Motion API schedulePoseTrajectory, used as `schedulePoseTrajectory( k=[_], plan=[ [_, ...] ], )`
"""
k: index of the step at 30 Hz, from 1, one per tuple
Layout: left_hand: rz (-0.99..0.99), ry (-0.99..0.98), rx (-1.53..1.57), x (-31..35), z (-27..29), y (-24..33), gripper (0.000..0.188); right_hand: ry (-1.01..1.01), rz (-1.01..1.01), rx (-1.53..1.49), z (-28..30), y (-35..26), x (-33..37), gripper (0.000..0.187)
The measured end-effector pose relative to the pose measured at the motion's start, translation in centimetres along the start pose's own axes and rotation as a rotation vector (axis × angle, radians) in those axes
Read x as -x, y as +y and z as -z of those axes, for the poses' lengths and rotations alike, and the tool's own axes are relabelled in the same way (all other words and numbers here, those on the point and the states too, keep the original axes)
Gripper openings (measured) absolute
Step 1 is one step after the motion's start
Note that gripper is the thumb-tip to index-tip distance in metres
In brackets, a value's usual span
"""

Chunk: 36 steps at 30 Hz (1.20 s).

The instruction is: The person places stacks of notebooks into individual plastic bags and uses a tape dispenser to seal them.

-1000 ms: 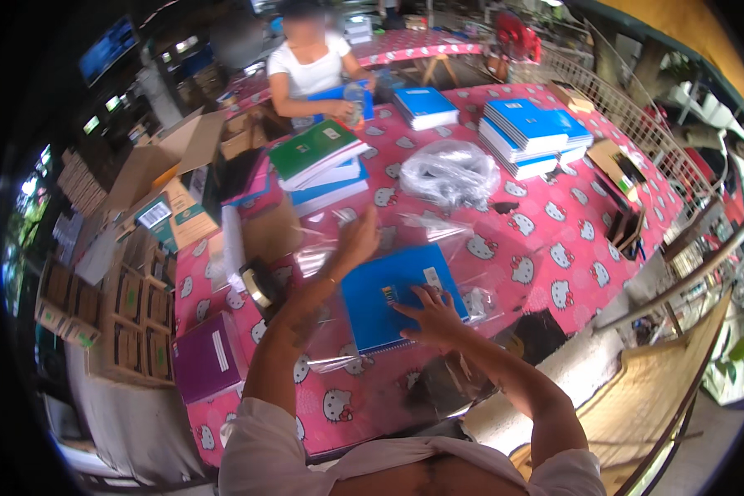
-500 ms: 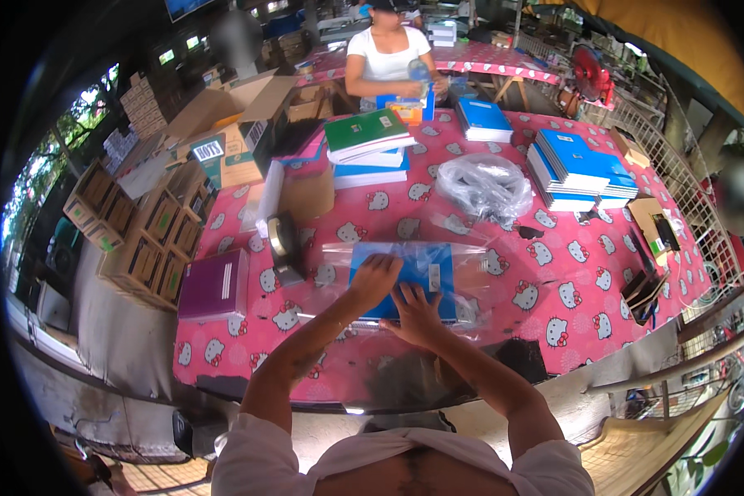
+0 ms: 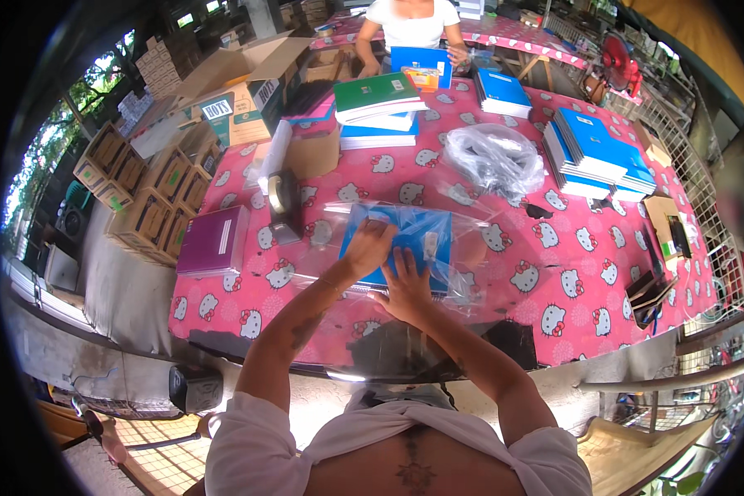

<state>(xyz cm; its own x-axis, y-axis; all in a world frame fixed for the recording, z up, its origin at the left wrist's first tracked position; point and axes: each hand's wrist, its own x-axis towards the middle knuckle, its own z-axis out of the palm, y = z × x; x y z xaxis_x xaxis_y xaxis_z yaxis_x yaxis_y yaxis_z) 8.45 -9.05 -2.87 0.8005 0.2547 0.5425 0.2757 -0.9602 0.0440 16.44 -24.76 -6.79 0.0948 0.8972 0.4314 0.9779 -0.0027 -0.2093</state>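
Observation:
A blue notebook (image 3: 432,248) lies in front of me, with loose clear plastic film (image 3: 463,281) over and around it. My left hand (image 3: 370,245) is closed on the film above the notebook's left half, with its fingertips hidden beneath the knuckles. My right hand (image 3: 407,285) lies flat on the notebook's lower middle, fingers spread and holding nothing. To the left of the notebook stands a tape dispenser (image 3: 285,211).
Purple notebooks (image 3: 215,240) lie at the left. Farther back are green notebooks (image 3: 378,95), blue notebook stacks (image 3: 587,149) and a bundle of clear plastic (image 3: 493,161). Cartons (image 3: 145,219) stand left of the table. Across it a person (image 3: 412,31) holds a blue notebook upright.
My left hand has curled from a flatter pose over the notebook. My right hand stays flat there. Across the table, the person's hands have moved apart. The whole view has tilted downward.

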Motion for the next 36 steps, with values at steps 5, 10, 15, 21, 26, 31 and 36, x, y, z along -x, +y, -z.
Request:
schedulePoseTrajectory(
  k=[5, 10, 15, 21, 26, 31, 36],
  plan=[
    [0.157, -0.18, 0.074, -0.3, 0.9, 1.3, 0.041, -0.115, -0.046, -0.05, 1.3, 0.1, -0.6, 0.078],
    [-0.016, 0.009, 0.034, -1.7, 1.0, 1.8, 0.034, -0.104, -0.064, -0.111, 0.6, 1.0, -0.6, 0.076],
    [0.238, -0.127, 0.142, 1.2, -1.1, 4.9, 0.028, -0.158, -0.085, 0.042, 0.2, 1.0, 0.2, 0.07],
    [0.317, -0.212, 0.354, 1.0, 0.0, 3.9, 0.028, -0.225, -0.01, -0.009, 1.2, 2.9, -0.3, 0.066],
    [0.171, -0.076, 0.183, 3.5, -1.4, 4.2, 0.031, -0.291, -0.201, -0.226, 6.8, 12.2, 0.8, 0.045],
    [0.209, -0.095, 0.102, 3.7, -2.5, 5.0, 0.035, -0.061, -0.125, -0.196, 10.3, 12.8, -1.5, 0.023],
    [0.207, -0.127, 0.049, 3.3, -2.6, 5.6, 0.04, -0.468, 0.037, -0.43, 4.2, 8.2, -9.3, 0.015]
  ],
)
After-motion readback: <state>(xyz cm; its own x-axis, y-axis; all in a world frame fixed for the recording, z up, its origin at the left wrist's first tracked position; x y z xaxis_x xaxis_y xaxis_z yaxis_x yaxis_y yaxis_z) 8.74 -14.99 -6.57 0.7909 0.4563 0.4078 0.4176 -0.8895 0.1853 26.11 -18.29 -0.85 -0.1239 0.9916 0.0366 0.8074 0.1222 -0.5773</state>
